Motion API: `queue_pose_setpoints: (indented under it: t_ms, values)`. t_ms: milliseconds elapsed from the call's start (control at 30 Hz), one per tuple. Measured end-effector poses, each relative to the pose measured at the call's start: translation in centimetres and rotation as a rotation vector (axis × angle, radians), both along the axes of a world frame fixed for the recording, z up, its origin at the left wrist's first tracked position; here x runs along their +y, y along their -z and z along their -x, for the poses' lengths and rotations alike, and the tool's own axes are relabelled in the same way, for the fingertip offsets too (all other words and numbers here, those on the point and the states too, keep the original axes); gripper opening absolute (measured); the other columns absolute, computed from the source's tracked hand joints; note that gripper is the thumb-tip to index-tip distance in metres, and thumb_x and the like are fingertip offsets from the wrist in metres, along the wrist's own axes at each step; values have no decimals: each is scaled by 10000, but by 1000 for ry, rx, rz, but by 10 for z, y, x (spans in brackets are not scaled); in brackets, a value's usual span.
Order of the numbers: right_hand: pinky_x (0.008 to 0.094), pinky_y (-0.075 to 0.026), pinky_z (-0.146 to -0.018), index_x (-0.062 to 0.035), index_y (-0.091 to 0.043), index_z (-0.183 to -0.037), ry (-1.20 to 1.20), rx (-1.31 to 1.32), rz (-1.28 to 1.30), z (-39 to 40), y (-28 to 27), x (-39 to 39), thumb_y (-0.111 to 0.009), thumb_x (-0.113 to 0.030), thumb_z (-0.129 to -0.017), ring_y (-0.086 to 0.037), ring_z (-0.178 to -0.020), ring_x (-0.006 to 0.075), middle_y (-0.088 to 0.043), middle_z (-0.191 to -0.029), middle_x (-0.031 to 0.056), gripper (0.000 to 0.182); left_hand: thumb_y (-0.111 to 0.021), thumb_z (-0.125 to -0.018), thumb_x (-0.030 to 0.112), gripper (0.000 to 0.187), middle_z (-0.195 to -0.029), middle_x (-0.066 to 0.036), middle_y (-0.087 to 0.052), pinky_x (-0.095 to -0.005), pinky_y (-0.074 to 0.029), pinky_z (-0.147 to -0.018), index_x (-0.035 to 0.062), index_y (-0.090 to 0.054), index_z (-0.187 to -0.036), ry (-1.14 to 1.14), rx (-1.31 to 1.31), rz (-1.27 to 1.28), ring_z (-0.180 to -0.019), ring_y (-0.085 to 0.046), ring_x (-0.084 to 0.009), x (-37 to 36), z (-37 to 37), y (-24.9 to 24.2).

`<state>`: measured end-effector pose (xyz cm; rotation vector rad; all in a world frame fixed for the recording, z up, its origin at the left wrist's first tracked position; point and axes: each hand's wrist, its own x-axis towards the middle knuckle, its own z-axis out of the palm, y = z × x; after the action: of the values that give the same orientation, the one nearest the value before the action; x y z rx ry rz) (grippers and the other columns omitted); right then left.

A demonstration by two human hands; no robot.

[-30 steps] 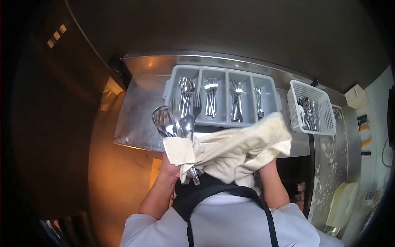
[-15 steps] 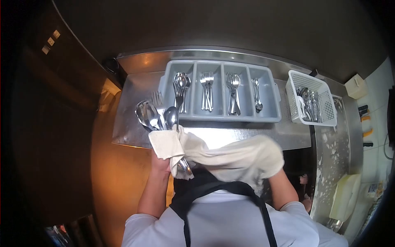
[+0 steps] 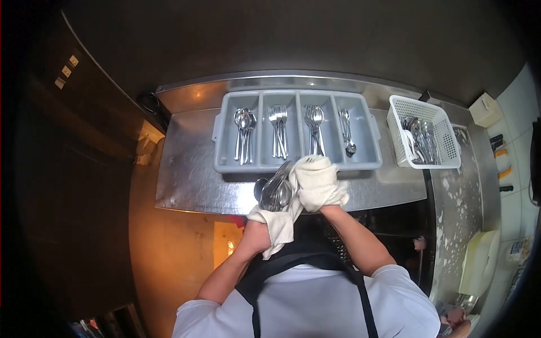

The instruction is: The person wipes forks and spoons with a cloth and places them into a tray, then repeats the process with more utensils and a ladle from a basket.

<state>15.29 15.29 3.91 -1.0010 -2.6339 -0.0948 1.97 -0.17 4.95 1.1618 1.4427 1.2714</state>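
Observation:
My left hand [image 3: 260, 235] is closed around a bunch of spoons and forks [image 3: 276, 191], with a cream cloth [image 3: 280, 228] wrapped about their lower ends. The bunch leans up and to the right, in front of the grey cutlery tray [image 3: 236, 168]. My right hand [image 3: 322, 188] is covered by the other part of the cloth and closed in it, close beside the bunch. Fork tines seem to show at the top of that cloth, near the tray's front edge. Spoons [image 3: 244, 132], forks [image 3: 279, 129], more forks [image 3: 315, 127] and small spoons [image 3: 347, 132] lie in the tray's compartments.
A white perforated basket [image 3: 398, 135] with mixed cutlery stands right of the tray on the steel counter [image 3: 191, 163]. Wet, foamy steel [image 3: 459, 214] runs down the right side. Another person's hand [image 3: 459, 327] shows at the lower right. Knives [image 3: 499, 143] are at the right wall.
My left hand has moved right with the cutlery bunch. My right hand has come left and up to the tray's front, and the stretched cloth is now gathered between both hands.

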Motion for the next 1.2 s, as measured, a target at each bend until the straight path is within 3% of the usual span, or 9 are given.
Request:
queue_pose_setpoints:
  t_ms: [233, 333, 367, 467, 567, 767, 900, 1033, 1200]
  values:
    - [361, -331, -1011, -35, -326, -1371, 141, 379, 8, -24, 39, -1, -591, -255, -799, -446, -1205, 252, -445, -1324, 160, 668, -716, -772, 95, 222, -862, -76, -676, -297, -516, -701, -22, -661, -952, -91, -187, 32, -778, -626, -126, -2, -3, 2]
    - [376, -461, -782, -36, -552, -899, 283, 245, 569, 4, 2, -3, -557, -155, -726, -589, -906, 277, -587, -911, 154, 210, -700, -792, 93, 192, -855, -80, -675, -297, -518, -682, -23, -666, -942, -87, -264, 110, -775, -626, -124, 2, -5, 10]
    - [366, -467, -741, -41, -558, -841, 24, 6, 178, -1, 2, -12, -552, -130, -715, -598, -849, 264, -584, -843, 150, 154, -694, -799, 92, 188, -855, -81, -675, -296, -519, -675, -24, -665, -944, -68, -289, 149, -776, -626, -123, 3, -5, 14]
    - [434, -471, -565, 2, -590, -730, 9, 472, 345, -4, 16, 3, -593, -156, -696, -591, -668, 310, -601, -700, 163, 161, -685, -810, 101, 213, -872, -79, -669, -277, -515, -634, -29, -650, -975, -89, -220, 90, -762, -626, -124, 4, -14, 22]
    - [392, -491, -580, 7, -623, -810, 161, -240, 309, 21, -40, -36, -583, -119, -703, -603, -698, 345, -613, -727, 171, 169, -672, -822, 97, 209, -876, -78, -664, -274, -516, -624, -34, -644, -983, -91, -305, 150, -757, -628, -125, 13, -10, 30]
    - [414, -523, -721, 33, -578, -871, 10, 28, 614, -3, -53, 1, -588, -52, -716, -628, -838, 393, -605, -802, 235, 177, -632, -856, 62, 180, -916, -75, -651, -287, -541, -657, -34, -624, -1008, -89, -722, 192, -810, -644, -146, 8, -13, 32]
    - [402, -485, -629, 5, -520, -904, -84, 794, 1337, -17, 40, 30, -497, -89, -781, -600, -736, 338, -580, -791, 189, 156, -607, -880, 59, 180, -955, -92, -647, -321, -558, -723, -24, -610, -1040, -96, -960, 221, -852, -654, -183, -9, -15, 47]
    - [368, -447, -625, -7, -547, -835, -182, -88, 204, -11, 4, 1, -547, -116, -697, -573, -737, 333, -564, -768, 175, 176, -623, -869, 73, 191, -948, -90, -653, -302, -542, -707, -22, -621, -1035, -107, -640, 238, -841, -641, -163, -11, -15, 41]
    - [422, -450, -647, 35, -543, -805, -474, -24, 151, -3, -33, -10, -584, -127, -583, -564, -756, 378, -554, -759, 193, 278, -636, -861, 100, 213, -954, -75, -658, -267, -520, -697, -16, -632, -1039, -107, -505, 231, -836, -631, -130, 2, -18, 21]
